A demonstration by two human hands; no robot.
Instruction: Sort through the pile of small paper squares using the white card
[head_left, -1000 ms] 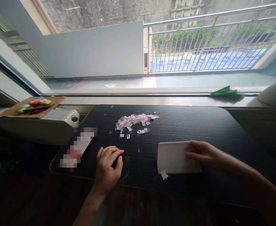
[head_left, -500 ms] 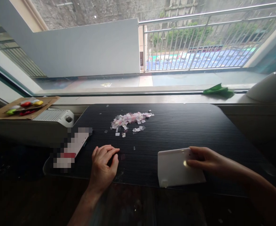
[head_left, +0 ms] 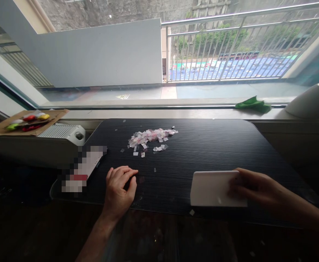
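My right hand point(head_left: 253, 186) grips the right edge of a white plastic scraper card point(head_left: 215, 188), held on its long edge against the black table point(head_left: 216, 145) near the front. One small paper scrap point(head_left: 192, 212) lies just below the card at the table's front edge. My left hand point(head_left: 120, 189) rests palm down on the table at the front left, fingers together and lightly curled, holding nothing. A pile of small white and pink paper scraps point(head_left: 148, 136) lies further back, left of the middle.
A blurred flat object point(head_left: 81, 171) lies at the table's left edge. A white heater point(head_left: 65, 133) and a cardboard sheet with coloured items point(head_left: 25, 122) sit at the left. A green cloth point(head_left: 253, 104) lies on the sill. Another person's sleeve point(head_left: 309, 102) shows at the right.
My right hand has slid the white card to the right and slightly back along the front edge. A paper scrap now lies below the card. My left hand stayed put.
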